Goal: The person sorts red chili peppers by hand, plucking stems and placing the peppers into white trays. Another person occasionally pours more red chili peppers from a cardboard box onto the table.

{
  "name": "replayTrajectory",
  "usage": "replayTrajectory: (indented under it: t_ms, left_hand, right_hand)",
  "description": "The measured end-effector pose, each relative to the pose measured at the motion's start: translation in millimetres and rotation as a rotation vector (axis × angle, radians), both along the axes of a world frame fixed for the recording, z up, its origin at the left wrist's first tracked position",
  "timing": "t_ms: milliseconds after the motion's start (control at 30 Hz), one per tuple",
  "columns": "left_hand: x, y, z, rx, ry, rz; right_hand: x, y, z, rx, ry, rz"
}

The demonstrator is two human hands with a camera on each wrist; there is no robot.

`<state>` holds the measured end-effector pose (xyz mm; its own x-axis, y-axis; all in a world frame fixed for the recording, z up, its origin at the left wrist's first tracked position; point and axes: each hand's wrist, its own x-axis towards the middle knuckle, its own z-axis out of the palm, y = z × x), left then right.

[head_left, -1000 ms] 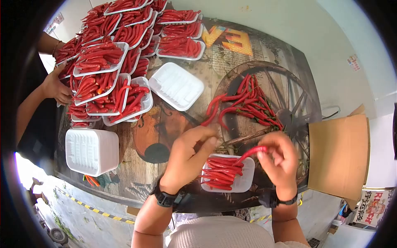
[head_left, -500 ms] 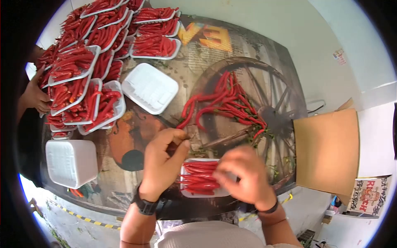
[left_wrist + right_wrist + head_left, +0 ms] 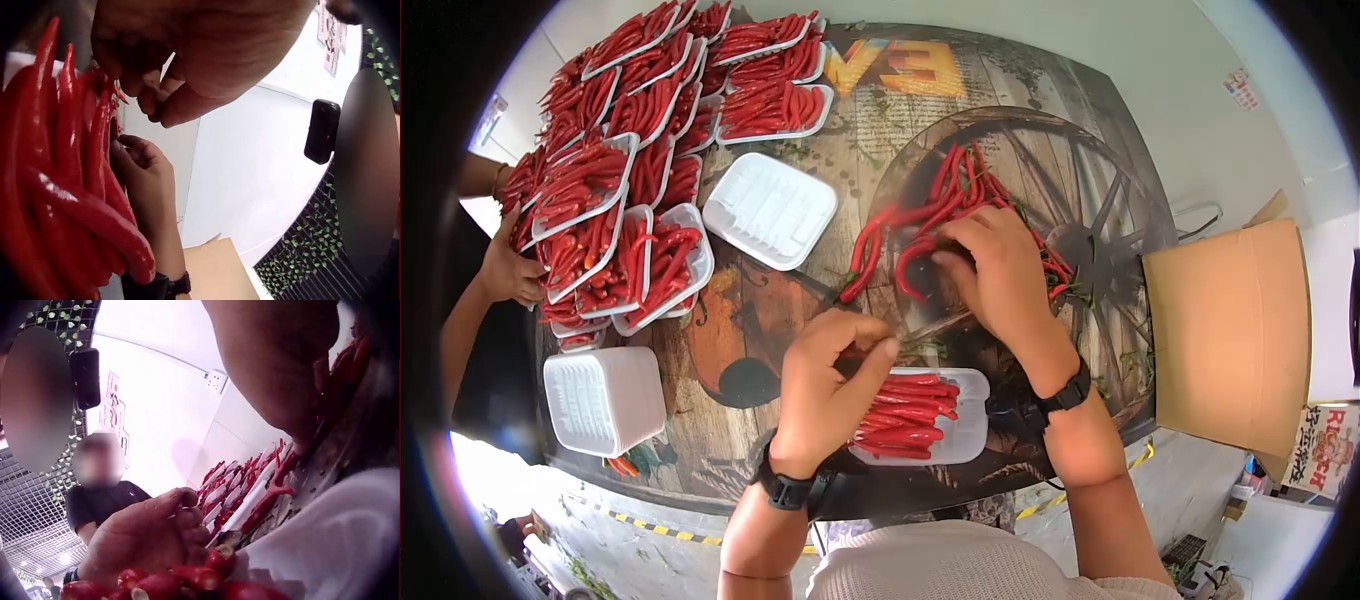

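My left hand (image 3: 835, 385) hovers beside a white foam tray (image 3: 972, 420), thumb and fingers loosely curled with nothing visible between them. Red chili peppers (image 3: 905, 412) lie side by side in the tray, filling its left part; the tray's right part is bare. In the right wrist view their cut stem ends point toward the camera. Beyond the tray, my right hand (image 3: 1000, 270) reaches over a loose pile of chilies (image 3: 945, 180), fingertips right at a curved chili (image 3: 910, 268). That hand hides part of the pile.
Stacked trays of chilies (image 3: 655, 105) fill the back left, where another person's hand (image 3: 508, 270) touches them. An unfilled tray (image 3: 770, 210) lies mid-table; a stack of white trays (image 3: 605, 400) stands at the left edge. A cardboard box (image 3: 1230, 335) borders the right side.
The right hand laid a chili in the tray, then moved forward to the loose pile. My left hand has stayed by the tray's left side. The head view has shifted.
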<state>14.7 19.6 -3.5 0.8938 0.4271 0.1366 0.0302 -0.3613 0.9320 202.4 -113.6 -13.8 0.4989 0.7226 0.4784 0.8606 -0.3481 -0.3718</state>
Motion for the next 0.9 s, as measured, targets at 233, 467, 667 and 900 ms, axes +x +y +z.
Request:
replayTrajectory:
  t_ms: [233, 467, 667, 900]
  left_hand:
    - [-1.0, -3.8, -2.3, -0.142, -0.027, 0.144]
    - [0.4, -1.1, 10.6, 0.15, -0.181, 0.034]
    - [-5.7, -7.7, 11.5, 0.108, -0.156, -0.084]
    - [-4.6, -13.6, 12.7, 0.07, -0.111, -0.066]
  right_hand:
    - [-14.5, -6.5, 21.6, 0.089, 0.042, -0.001]
    - [-66.0, -25.5, 56.0, 0.242, 0.217, 0.195]
    - [-77.4, -38.3, 38.9, 0.372, 0.527, 0.134]
    - [-78.0, -39.7, 31.6, 0.349, 0.502, 0.11]
